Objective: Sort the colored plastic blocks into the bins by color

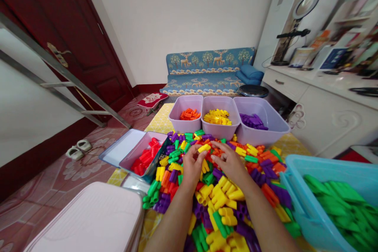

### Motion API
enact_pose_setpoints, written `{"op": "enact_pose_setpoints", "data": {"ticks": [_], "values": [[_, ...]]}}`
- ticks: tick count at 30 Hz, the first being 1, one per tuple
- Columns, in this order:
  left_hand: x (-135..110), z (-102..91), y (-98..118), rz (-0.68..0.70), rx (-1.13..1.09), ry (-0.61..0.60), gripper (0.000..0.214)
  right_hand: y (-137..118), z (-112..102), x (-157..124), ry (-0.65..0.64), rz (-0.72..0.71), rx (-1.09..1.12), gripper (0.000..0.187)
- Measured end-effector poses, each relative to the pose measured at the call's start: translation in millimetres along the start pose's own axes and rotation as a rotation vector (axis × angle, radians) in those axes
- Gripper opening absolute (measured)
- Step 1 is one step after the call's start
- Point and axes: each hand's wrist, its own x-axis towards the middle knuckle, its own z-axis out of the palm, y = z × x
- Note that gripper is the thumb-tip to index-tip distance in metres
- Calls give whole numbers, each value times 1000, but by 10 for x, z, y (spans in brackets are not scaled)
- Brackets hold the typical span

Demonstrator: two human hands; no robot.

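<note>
A heap of plastic building pieces in red, orange, yellow, green and purple (220, 197) spreads over the table. Over the middle of it, my left hand (191, 165) pinches a yellow plastic piece (204, 148) between thumb and fingers. My right hand (232, 161) is beside it on the right, fingers apart and holding nothing, close above the heap. Behind the hands stand three lilac bins: one with orange pieces (189, 114), one with yellow pieces (217, 117), one with purple pieces (254, 121). A box at the left contains red pieces (147, 156).
A turquoise tub (298, 197) of green pieces stands at the right edge. A pale pink lid (88, 220) is at the near left. Beyond are a blue patterned sofa (206, 71), a metal ladder (59, 71) and a white cabinet (333, 106).
</note>
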Motion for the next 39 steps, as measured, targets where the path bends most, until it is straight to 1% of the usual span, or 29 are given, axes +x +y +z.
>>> {"op": "enact_pose_setpoints", "data": {"ticks": [2, 5, 7, 9, 11, 15, 16, 17, 20, 21, 22, 23, 25, 26, 27, 28, 30, 31, 34, 36, 37, 39], "values": [[-2, -7, 46, 74, 77, -44, 21, -40, -8, 0, -14, -17, 30, 44], [-5, -21, 106, 182, 165, -122, 23, -76, -26, 5, 29, -65, 77, 31], [-6, -25, 121, 209, 188, -164, 27, -77, -33, 11, 72, -87, 88, 25], [-8, -22, 115, 205, 198, -180, 27, -71, -32, 18, 94, -95, 114, 21], [-12, -17, 102, 179, 204, -167, 26, -75, -31, 23, 105, -55, 181, 20], [-21, -13, 108, 99, 209, -85, 24, -107, -98, 22, 115, 134, 382, 29], [-22, -13, 117, 83, 209, -71, 25, -110, -137, 18, 87, 166, 407, 30], [-23, -12, 125, 72, 207, -63, 25, -108, -183, 13, 32, 189, 410, 29], [-20, -9, 132, 61, 198, -68, 25, -82, -323, -6, -214, 228, 322, 22], [-19, -8, 129, 64, 200, -71, 24, -76, -357, -9, -242, 237, 305, 22], [-17, -6, 124, 67, 204, -73, 24, -76, -381, -8, -209, 238, 320, 24], [-16, -5, 120, 73, 210, -72, 24, -83, -394, -3, -113, 222, 369, 30], [-16, -6, 118, 98, 235, -73, 23, -110, -391, 18, 152, 143, 524, 48], [-17, -8, 122, 121, 252, -71, 22, -122, -380, 32, 258, 91, 591, 56], [-19, -10, 127, 149, 272, -69, 21, -126, -367, 46, 324, 47, 627, 61], [-22, -12, 134, 178, 297, -64, 20, -118, -352, 58, 345, 30, 621, 61], [-29, -17, 145, 224, 358, -61, 18, -58, -327, 73, 299, 65, 496, 50], [-32, -19, 147, 238, 393, -62, 17, -11, -318, 74, 259, 91, 385, 43], [-42, -21, 141, 258, 501, -104, 20, 146, -311, 55, 162, 112, -93, 28], [-48, -20, 132, 260, 565, -135, 23, 217, -318, 27, 148, 112, -418, 27], [-50, -19, 127, 259, 593, -140, 24, 235, -322, 10, 138, 127, -546, 29], [-53, -16, 118, 251, 639, -136, 27, 245, -329, -21, 104, 170, -701, 35]]}}
